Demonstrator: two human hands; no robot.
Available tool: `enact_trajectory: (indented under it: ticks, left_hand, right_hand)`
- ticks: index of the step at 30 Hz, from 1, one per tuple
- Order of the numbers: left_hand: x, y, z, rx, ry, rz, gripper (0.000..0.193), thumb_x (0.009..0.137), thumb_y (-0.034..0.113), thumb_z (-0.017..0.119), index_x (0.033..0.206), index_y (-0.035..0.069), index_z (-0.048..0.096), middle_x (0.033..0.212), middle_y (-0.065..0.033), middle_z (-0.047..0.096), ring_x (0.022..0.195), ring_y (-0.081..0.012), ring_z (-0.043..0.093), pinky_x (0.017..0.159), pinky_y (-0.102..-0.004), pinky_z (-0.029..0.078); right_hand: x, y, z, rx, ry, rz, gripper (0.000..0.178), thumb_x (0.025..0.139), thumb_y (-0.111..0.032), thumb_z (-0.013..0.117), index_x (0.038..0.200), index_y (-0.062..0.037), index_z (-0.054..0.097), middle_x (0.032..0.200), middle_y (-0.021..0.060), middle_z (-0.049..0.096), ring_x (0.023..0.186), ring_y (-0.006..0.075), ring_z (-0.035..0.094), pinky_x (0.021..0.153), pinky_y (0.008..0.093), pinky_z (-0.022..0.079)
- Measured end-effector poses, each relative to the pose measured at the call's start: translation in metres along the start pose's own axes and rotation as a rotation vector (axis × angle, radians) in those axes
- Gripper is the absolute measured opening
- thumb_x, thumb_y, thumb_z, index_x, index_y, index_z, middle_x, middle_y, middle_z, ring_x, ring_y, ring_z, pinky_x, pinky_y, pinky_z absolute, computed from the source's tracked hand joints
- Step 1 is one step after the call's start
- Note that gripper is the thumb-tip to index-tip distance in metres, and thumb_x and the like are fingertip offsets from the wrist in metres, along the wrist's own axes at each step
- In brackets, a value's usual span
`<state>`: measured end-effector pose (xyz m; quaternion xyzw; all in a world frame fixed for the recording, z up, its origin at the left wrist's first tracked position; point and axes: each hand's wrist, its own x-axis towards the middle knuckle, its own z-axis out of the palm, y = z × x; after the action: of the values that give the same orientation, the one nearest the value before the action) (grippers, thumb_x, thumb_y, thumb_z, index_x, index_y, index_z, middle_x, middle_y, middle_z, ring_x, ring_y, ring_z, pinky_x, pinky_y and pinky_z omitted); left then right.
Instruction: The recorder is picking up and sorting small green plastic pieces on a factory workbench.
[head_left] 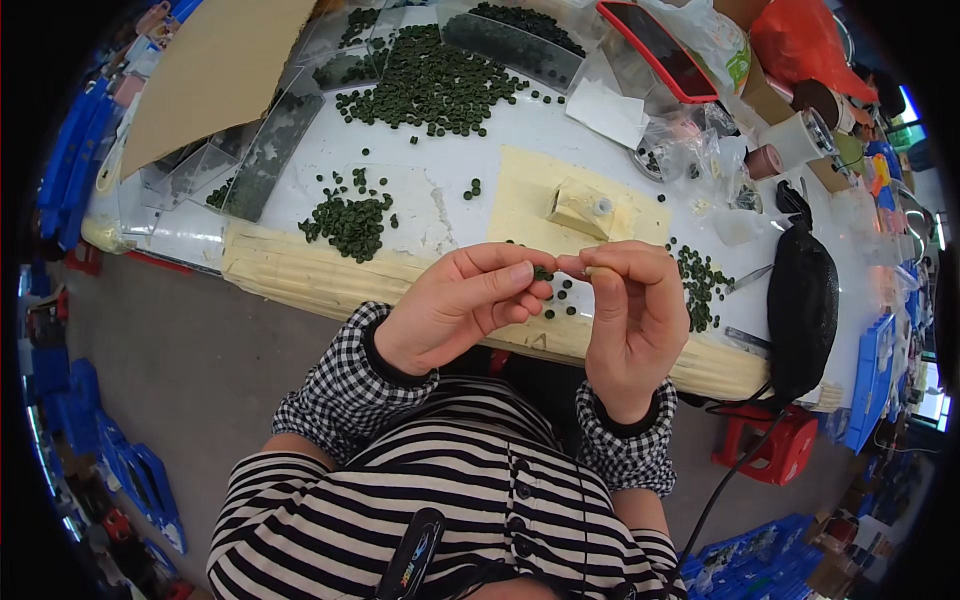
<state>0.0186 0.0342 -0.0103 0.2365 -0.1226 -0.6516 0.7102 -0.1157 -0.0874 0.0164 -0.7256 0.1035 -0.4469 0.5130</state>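
Note:
My left hand (462,305) is closed in a pinch on a small dark green round piece (542,273), above the front of the table. Right beside it, my right hand (638,315) has thumb and forefinger pressed together. Something tiny and pale may be at those fingertips, too small to make out. The two hands' fingertips nearly meet over several loose green pieces. Just beyond the hands stands a small block (592,208) wrapped in yellowish tape, with a round pale knob on its side, on a cream sheet (515,205).
Small heaps of green pieces lie left (350,222) and right (700,290) of my hands. A larger pile (430,80) is at the back among clear plastic trays (270,155). A red-cased phone (660,50), plastic bags, tweezers (750,278) and a black mesh-covered object (803,310) sit to the right.

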Motion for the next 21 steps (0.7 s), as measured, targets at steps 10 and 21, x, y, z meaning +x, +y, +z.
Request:
enact_trajectory:
  ticks: [10, 21]
  left_hand:
    - [-0.001, -0.001, -0.002, -0.040, -0.026, 0.007, 0.029, 0.100, 0.011, 0.053, 0.125, -0.003, 0.057, 0.105, -0.0105, 0.068, 0.091, -0.0109, 0.067, 0.082, -0.0203, 0.057]
    - [-0.004, -0.002, 0.005, 0.187, 0.100, 0.202, 0.026, 0.096, 0.004, 0.058, 0.121, -0.001, 0.060, 0.105, -0.0115, 0.068, 0.095, -0.0141, 0.067, 0.082, -0.0243, 0.056]
  right_hand:
    - [-0.002, -0.005, 0.003, 0.074, 0.055, 0.060, 0.008, 0.094, -0.001, 0.060, 0.099, 0.0051, 0.060, 0.094, 0.0138, 0.063, 0.086, 0.0182, 0.067, 0.075, 0.0266, 0.056]
    - [0.032, 0.030, -0.024, -0.732, 0.141, -0.247, 0.008, 0.084, 0.000, 0.068, 0.091, 0.0002, 0.063, 0.088, 0.0117, 0.063, 0.078, 0.0270, 0.063, 0.069, 0.0337, 0.050]
